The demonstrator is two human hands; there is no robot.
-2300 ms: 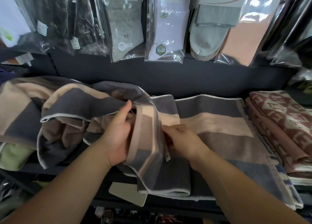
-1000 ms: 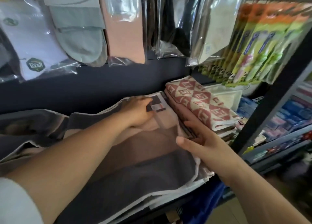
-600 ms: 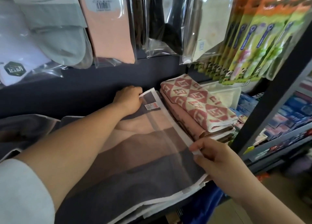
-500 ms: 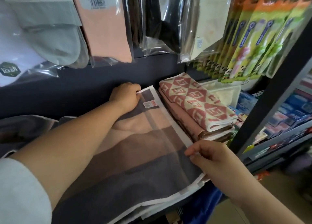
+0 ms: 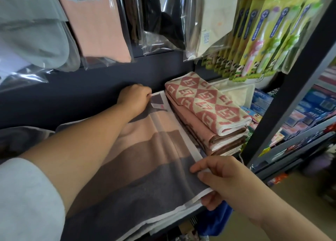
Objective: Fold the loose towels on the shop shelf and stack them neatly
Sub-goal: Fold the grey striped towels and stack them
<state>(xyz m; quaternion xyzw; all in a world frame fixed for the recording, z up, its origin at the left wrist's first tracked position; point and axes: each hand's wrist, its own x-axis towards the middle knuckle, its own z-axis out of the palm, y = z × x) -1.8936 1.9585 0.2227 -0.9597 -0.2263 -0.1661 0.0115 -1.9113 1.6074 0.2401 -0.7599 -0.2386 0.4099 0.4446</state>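
Left hand [image 5: 135, 97] pinching far corner of striped grey, brown and peach towel [image 5: 145, 160]; right hand [image 5: 221, 179] gripping near corner.

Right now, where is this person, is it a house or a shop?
Most likely a small shop. Socks in clear packets hang on the wall, some with barcode labels; carded toothbrushes hang in rows; folded patterned towels sit stacked on the shelf beside the striped towel both hands are straightening.

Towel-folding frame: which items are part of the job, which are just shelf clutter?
In the job:
- striped towel
- left hand at its far corner
- right hand at its near corner
- folded diamond-pattern towel stack

Clutter:
- hanging sock packs
- toothbrush packs
- white tray
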